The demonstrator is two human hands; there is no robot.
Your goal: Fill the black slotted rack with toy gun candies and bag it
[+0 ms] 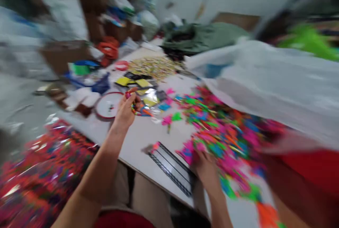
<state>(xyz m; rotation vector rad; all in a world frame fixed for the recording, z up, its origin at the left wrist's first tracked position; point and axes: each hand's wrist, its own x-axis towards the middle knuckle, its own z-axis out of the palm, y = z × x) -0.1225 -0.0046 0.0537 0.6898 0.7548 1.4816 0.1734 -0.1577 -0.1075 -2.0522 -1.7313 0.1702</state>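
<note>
My left hand (126,109) is raised over the table's left side, its fingers closed around a small multicoloured item (144,111) with blue and orange parts. A pink bit shows at its fingertips, and blur hides the exact kind. At the near edge of a heap of bright pink, green, blue and orange pieces (219,125) is my right hand (205,164), smeared by motion. Pink and purple pieces (187,151) lie against its fingers; whether it grips any is unclear. Between my hands lies a flat black-edged clear strip or tray (172,168).
A round red-rimmed white dish (109,105) and yellow-and-black cards (144,83) lie beyond my left hand. Many small yellowish pieces (152,66) spread farther back. A white plastic sheet or bag (270,83) overhangs the heap. A clear bag of red pieces (45,175) stands at lower left.
</note>
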